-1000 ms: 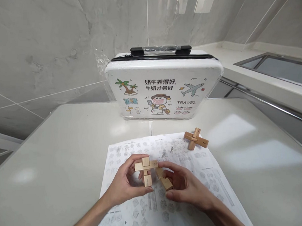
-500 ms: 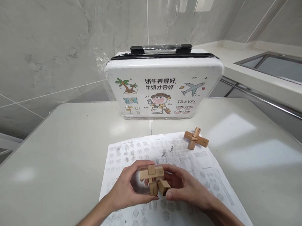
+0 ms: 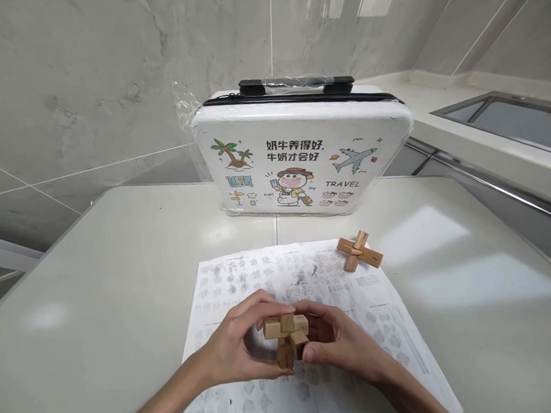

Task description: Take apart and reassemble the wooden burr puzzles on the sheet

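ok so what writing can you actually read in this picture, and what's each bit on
"奶牛养得好," – upper line on the white case
"牛奶才会好" – line below it, same case
"TRAVEL" – right side of the case's front
Tiny lettering beside the cartoon cow: too small to read surely
Printed sheet: too small and blurred to read
Marks on the wooden cross and held wooden pieces: too small to read

A white case (image 3: 300,148) facing me reads "奶牛养得好, 牛奶才会好" and "TRAVEL." Lettering on the printed sheet (image 3: 272,276) is too small for me.
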A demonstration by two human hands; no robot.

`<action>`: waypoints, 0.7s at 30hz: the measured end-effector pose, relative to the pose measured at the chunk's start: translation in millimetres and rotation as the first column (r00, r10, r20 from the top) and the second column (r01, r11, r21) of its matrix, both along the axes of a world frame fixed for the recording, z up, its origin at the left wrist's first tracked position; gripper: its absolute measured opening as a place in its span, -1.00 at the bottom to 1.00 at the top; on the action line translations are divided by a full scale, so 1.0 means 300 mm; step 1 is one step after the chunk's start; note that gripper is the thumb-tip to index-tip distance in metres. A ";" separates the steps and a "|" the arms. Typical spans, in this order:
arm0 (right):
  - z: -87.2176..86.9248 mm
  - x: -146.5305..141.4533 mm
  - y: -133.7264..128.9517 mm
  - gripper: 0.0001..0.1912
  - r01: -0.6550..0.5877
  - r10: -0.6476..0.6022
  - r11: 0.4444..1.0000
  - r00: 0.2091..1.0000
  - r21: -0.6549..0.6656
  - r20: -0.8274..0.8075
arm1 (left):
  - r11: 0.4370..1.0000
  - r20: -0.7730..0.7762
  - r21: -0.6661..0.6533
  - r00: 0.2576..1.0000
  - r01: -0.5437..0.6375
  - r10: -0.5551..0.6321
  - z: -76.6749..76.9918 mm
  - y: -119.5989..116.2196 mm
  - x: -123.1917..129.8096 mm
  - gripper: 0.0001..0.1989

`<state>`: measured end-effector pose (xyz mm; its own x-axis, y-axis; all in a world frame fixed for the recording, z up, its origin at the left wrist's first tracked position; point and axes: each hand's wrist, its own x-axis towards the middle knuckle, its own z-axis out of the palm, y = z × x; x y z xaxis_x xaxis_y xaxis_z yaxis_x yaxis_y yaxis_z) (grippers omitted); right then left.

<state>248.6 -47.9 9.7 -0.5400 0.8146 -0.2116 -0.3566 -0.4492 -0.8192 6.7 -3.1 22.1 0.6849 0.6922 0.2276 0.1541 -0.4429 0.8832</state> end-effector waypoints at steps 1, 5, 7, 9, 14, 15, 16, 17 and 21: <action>0.001 -0.003 -0.001 -0.48 -0.002 0.002 1.000 1.000 0.002 0.004 | 1.000 0.005 0.011 1.000 0.008 -0.008 -0.004 -0.002 0.001 -0.17; 0.001 -0.020 -0.010 -0.46 0.005 -0.006 1.000 0.999 0.022 0.031 | 0.999 0.006 0.048 1.000 0.017 -0.017 -0.013 -0.008 0.011 -0.20; 0.002 -0.026 -0.018 -0.36 0.030 -0.032 0.999 0.998 0.038 0.059 | 0.999 0.009 0.047 1.000 0.025 -0.025 -0.013 -0.010 0.015 -0.23; 0.005 -0.026 -0.027 -0.30 0.058 -0.066 0.995 0.993 0.083 0.094 | 1.000 0.015 0.028 1.000 0.011 -0.011 -0.011 -0.011 0.015 -0.24; 0.007 -0.015 -0.040 -0.66 0.058 -0.233 0.909 0.891 0.413 0.389 | 0.994 0.016 -0.056 0.995 -0.093 0.094 -0.002 -0.006 0.003 -0.22; 0.006 -0.015 -0.040 -0.70 0.028 -0.281 0.873 0.846 0.487 0.454 | 0.992 0.017 -0.074 0.995 -0.098 0.099 0.000 -0.005 0.001 -0.23; 0.006 -0.015 -0.040 -0.72 -0.004 -0.321 0.839 0.804 0.543 0.501 | 0.991 0.015 -0.093 0.995 -0.098 0.099 0.002 -0.003 0.000 -0.24; 0.007 -0.016 -0.039 -0.70 -0.029 -0.347 0.816 0.774 0.577 0.530 | 0.990 0.011 -0.109 0.996 -0.092 0.094 0.004 -0.002 0.000 -0.25; 0.028 -0.019 -0.033 -0.54 -0.073 -0.259 0.863 0.787 0.501 0.561 | 0.988 -0.013 -0.146 0.999 -0.045 0.044 0.014 0.002 0.005 -0.25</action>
<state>242.7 -57.8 18.1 -0.3546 0.9344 -0.0345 0.2545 0.0609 -0.9652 8.1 -2.6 26.4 0.6544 0.7474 0.1152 0.1795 -0.3014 0.9364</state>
